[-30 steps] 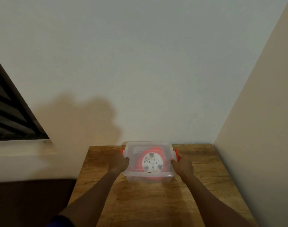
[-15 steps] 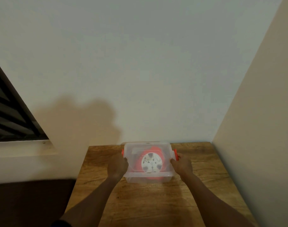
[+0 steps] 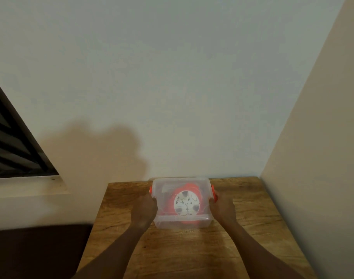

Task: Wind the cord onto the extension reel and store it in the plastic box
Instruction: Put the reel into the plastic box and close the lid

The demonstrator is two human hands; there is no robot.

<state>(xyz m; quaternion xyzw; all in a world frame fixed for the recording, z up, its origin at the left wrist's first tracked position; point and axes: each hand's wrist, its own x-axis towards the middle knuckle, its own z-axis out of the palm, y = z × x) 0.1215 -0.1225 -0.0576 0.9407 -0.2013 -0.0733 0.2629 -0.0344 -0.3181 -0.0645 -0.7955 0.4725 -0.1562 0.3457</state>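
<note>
A clear plastic box [image 3: 182,222] with its lid on stands at the back of the wooden table [image 3: 192,250], close to the wall. Inside lies the red extension reel [image 3: 193,189] with its white round socket face [image 3: 186,202] up. The box has orange latches on both ends, the left latch [image 3: 150,189] and the right latch [image 3: 213,189]. My left hand [image 3: 144,211] grips the box's left end. My right hand [image 3: 222,208] grips its right end at the latch. The cord is not visible apart from the reel.
A white wall rises directly behind the table. A beige wall [image 3: 317,158] borders the table's right edge. A dark louvred window [image 3: 13,146] with a sill is on the left, and dark floor [image 3: 39,250] lies left of the table.
The hands stay on the box ends. The view has shifted slightly; the box sits a little closer to the wall than before.
</note>
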